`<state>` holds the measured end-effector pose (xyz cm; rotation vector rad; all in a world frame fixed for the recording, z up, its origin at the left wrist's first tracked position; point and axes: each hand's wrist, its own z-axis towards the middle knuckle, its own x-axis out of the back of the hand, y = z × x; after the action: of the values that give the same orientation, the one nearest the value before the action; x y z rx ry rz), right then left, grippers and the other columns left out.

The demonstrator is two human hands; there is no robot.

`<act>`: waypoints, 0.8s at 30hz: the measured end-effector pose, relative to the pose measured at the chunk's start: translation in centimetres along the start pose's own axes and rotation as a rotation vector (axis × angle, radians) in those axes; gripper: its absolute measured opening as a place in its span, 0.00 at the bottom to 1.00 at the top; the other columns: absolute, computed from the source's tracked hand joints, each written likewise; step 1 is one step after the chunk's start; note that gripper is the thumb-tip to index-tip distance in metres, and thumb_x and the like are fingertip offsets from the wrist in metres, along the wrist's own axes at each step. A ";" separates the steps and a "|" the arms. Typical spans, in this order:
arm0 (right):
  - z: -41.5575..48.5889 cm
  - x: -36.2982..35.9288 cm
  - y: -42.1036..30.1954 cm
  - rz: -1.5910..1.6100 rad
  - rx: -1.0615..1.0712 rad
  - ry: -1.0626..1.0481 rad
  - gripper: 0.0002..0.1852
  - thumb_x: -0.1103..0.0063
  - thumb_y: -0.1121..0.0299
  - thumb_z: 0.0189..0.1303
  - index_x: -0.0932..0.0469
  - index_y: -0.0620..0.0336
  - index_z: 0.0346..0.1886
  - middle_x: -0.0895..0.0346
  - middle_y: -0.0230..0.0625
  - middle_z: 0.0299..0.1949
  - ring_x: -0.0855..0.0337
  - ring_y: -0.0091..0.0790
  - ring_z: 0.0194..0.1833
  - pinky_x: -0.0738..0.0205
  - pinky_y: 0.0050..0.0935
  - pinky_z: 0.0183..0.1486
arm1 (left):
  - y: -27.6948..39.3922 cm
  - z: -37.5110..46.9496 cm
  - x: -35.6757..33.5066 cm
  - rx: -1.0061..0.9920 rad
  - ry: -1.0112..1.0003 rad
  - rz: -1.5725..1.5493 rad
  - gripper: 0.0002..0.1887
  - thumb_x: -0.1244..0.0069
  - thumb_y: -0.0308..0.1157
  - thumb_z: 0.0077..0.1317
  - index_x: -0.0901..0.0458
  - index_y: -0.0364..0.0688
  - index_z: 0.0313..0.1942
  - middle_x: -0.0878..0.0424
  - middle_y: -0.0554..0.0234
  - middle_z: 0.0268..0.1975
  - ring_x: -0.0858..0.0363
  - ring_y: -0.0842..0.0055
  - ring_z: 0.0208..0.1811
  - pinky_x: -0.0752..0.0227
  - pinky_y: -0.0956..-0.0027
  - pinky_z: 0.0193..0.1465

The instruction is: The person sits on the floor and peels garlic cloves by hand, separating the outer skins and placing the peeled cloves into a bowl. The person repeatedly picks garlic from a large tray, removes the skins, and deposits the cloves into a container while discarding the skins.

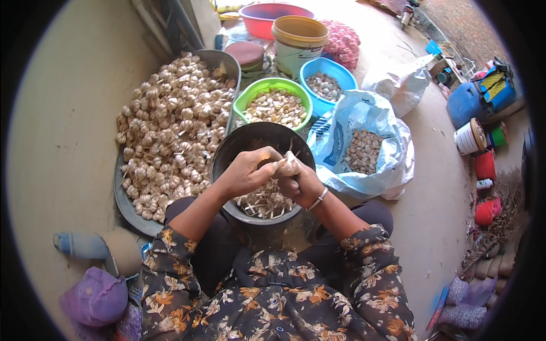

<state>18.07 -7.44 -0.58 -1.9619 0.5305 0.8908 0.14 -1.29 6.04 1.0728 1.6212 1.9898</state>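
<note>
A garlic bulb (pixel 290 164) is held in my right hand (pixel 303 186), which has a pale bangle at the wrist. The thumb and forefinger of my left hand (pixel 249 170) meet at the bulb's left side; its other fingers are curled. Both hands are over a black bucket (pixel 263 221). Dry garlic stalks and skins (pixel 266 200) lie inside it, partly hidden by my hands. Just beyond, a green basin (pixel 273 82) holds loose garlic cloves (pixel 277 106). To the left, a large grey tub (pixel 130 215) is heaped with whole garlic bulbs (pixel 179 123).
At the right, an open white-and-blue sack (pixel 401 157) holds cloves (pixel 364 151). A blue basin (pixel 352 76) also contains garlic. Behind stand a tan-rimmed bucket (pixel 294 57), a pink basin (pixel 260 25) and a pink mesh sack (pixel 341 42). A blue jerrycan (pixel 465 104) sits far right.
</note>
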 end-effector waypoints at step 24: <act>1.5 -1.4 2.6 -0.511 0.549 0.327 0.21 0.65 0.58 0.79 0.25 0.63 0.55 0.30 0.22 0.31 0.37 0.13 0.25 0.42 0.14 0.25 | -2.0 -0.2 -2.9 0.011 0.190 0.204 0.11 0.57 0.30 0.66 0.28 0.33 0.45 0.19 0.48 0.31 0.17 0.64 0.32 0.25 0.64 0.38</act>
<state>14.85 -7.44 -1.52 -1.6149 0.3746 0.0818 1.46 -2.82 3.17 1.1223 1.6757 2.2791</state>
